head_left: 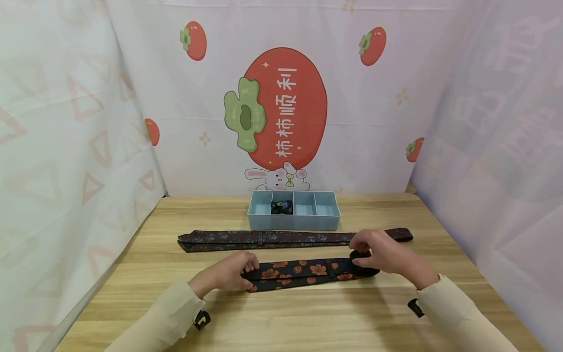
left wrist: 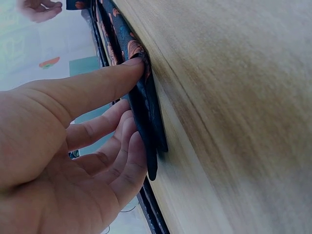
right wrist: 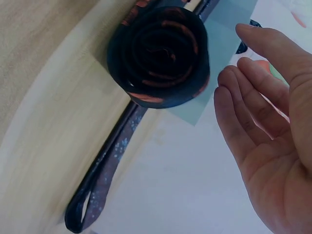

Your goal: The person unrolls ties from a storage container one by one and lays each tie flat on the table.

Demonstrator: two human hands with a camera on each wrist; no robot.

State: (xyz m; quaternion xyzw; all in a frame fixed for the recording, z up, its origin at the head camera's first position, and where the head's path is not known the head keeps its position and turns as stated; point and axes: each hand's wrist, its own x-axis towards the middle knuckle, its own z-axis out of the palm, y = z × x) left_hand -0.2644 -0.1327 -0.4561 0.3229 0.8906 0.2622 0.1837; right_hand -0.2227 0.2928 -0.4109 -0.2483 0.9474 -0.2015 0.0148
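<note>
A black necktie with orange flowers lies across the near part of the table, folded lengthwise, its right end wound into a spiral roll. My left hand pinches the tie's flat left end; in the left wrist view the thumb presses on its near face, with the fingers behind. Beside the roll hovers my right hand, its fingers loosely bent. The right wrist view shows a gap between that hand and the roll. Behind lies a dark maroon necktie with blue flowers, stretched out flat.
A light blue box with several compartments stands at the back of the table. A dark patterned bundle sits in its second compartment from the left. Printed cloth hangs behind the wooden table and along both sides.
</note>
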